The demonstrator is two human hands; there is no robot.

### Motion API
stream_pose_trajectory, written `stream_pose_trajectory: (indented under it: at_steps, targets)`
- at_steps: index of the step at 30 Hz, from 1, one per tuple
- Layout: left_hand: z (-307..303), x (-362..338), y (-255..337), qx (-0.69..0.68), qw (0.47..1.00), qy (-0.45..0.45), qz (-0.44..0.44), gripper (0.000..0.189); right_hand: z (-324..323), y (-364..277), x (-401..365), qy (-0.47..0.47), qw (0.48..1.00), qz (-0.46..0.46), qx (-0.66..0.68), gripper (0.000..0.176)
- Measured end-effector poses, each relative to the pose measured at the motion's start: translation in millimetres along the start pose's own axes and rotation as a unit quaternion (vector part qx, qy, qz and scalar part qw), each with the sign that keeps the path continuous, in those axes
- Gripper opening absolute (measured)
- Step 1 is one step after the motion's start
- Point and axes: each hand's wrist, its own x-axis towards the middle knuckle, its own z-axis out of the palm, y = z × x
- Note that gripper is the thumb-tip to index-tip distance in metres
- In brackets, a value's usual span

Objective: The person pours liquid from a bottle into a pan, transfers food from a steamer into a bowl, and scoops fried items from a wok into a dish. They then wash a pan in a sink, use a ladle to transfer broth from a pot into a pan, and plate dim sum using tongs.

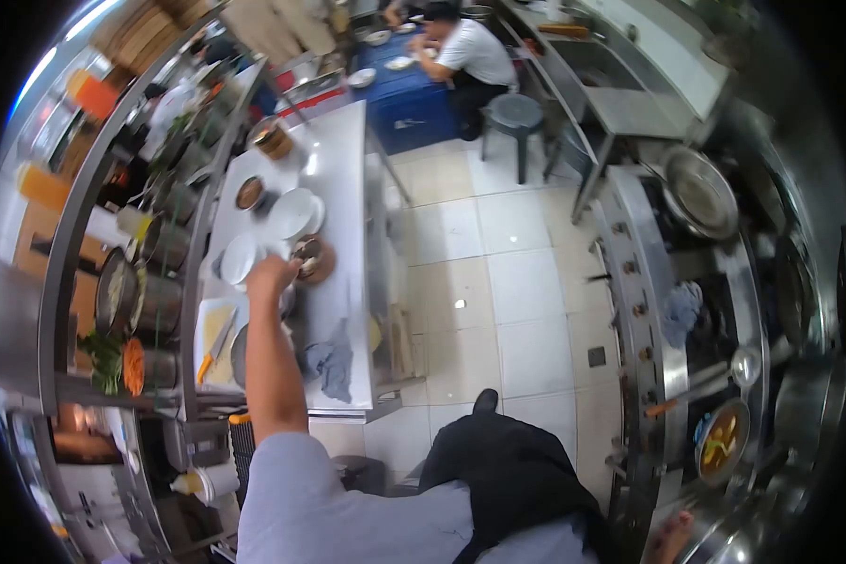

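Reaches with the left hand [271, 274] over the white counter [346, 179], left of centre in the frame, between a white bowl [241, 259] and a small container of brown food [307, 250]. Fingers directed towards the container, close to its near edge, but with tips too small and blurred to make out; impossible to tell whether touching, gripping or merely spread over it. Hard to identify the food, too. Just above in the frame, another white bowl [293, 213]. Below the hand, partly covered by the forearm, more dishes; to their left, an orange-handled knife [217, 347] on a pale board [218, 324]. To the right of the forearm, a crumpled grey-blue cloth [329, 362] near the counter's end.

Shows the right hand [672, 538] only in part at the lower right, cut off by the bottom of the frame; cannot tell whether closed or open, or holding anything. Nearest to it, up and to the right, a pan of orange-red food [724, 444], with a ladle [745, 366] above.
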Motion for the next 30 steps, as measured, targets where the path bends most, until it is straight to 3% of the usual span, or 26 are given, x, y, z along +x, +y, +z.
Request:
stream_pose_trajectory:
  at_steps: [1, 2, 3, 4, 5, 6, 7, 8, 9, 10, 12, 13, 14, 16, 18, 20, 22, 27, 30]
  targets:
    - [-2.1, -27.3, 22.2, 0.006, 0.999, 0.02, 0.049, 0.059, -30.2, 4.2, -1.7, 0.073, 0.997, -0.002, 0.04, 0.025]
    - [-2.0, -50.1, 41.2, -0.02, 0.998, -0.017, 0.049, 0.068, -95.7, 63.2, 45.0, 0.116, 0.981, -0.145, -0.061, 0.026]
    - [40.0, -37.4, 38.3, -0.053, 0.992, 0.04, 0.107, 0.073, -115.2, 20.9, 10.5, 0.136, 0.98, -0.141, -0.033, 0.026]
    - [78.0, -19.0, 42.8, -0.138, 0.942, 0.087, 0.295, 0.078, -147.2, 1.7, -4.9, 0.199, 0.971, -0.133, 0.009, 0.025]
    - [87.5, -37.3, 78.2, -0.083, 0.989, -0.05, 0.114, 0.075, -179.5, -17.5, -18.0, 0.262, 0.955, -0.129, 0.051, 0.025]
    - [98.9, -39.1, 101.9, -0.004, 0.982, -0.114, 0.152, 0.073, -245.9, 2.2, -11.7, 0.299, 0.925, -0.211, -0.104, 0.029]
    - [111.9, -52.5, 136.0, -0.026, 0.96, -0.119, 0.251, 0.07, -261.1, -52.4, -43.2, 0.351, 0.914, -0.178, -0.095, 0.034]
    - [126.7, -65.6, 168.1, -0.047, 0.928, -0.125, 0.347, 0.068, -275.1, -99.0, -63.3, 0.449, 0.834, -0.19, -0.259, 0.038]
    - [150.2, -72.4, 197.6, -0.093, 0.897, -0.104, 0.42, 0.062, -306.3, -110.9, -49.5, 0.486, 0.843, -0.106, -0.205, 0.037]
    - [188.1, -35.1, 223.1, -0.111, 0.847, -0.125, 0.505, 0.056, -342.7, -106.5, -35.7, 0.491, 0.836, -0.112, -0.22, 0.042]
    - [116.7, -195.0, 307.9, -0.057, 0.888, -0.148, 0.432, 0.057, -381.3, -109.1, -14.4, 0.525, 0.807, -0.084, -0.257, 0.052]
    - [129.5, -195.1, 343.6, -0.025, 0.734, 0.062, 0.676, 0.055, -397.4, -105.2, -2.2, 0.531, 0.795, -0.066, -0.284, 0.052]
    - [135.9, -195.5, 362.3, -0.005, 0.747, 0.025, 0.665, 0.053, -409.0, -99.6, 9.9, 0.533, 0.786, -0.052, -0.308, 0.052]
    - [81.2, -345.5, 432.2, 0.033, 0.746, -0.037, 0.664, 0.046, -432.9, -74.9, 41.2, 0.443, 0.836, -0.041, -0.322, 0.052]
    - [55.4, -440.0, 484.3, 0.069, 0.658, -0.002, 0.75, 0.042, -441.3, -69.1, 50.1, 0.384, 0.871, -0.04, -0.304, 0.05]
    - [38.1, -542.8, 527.0, 0.07, 0.612, -0.019, 0.788, 0.042, -442.5, -71.3, 57.9, 0.362, 0.896, -0.052, -0.252, 0.046]
    - [42.0, -619.1, 564.6, 0.035, 0.536, -0.009, 0.843, 0.041, -446.8, -70.2, 67.6, 0.348, 0.898, -0.061, -0.264, 0.042]
    - [51.3, -805.9, 616.3, 0.096, 0.431, 0.046, 0.896, 0.052, -472.4, -71.1, 61.7, 0.364, 0.885, -0.058, -0.284, 0.036]
    - [60.3, -891.0, 633.6, 0.108, 0.402, 0.092, 0.904, 0.055, -532.2, -62.9, 44.5, 0.323, 0.935, -0.032, -0.141, 0.034]
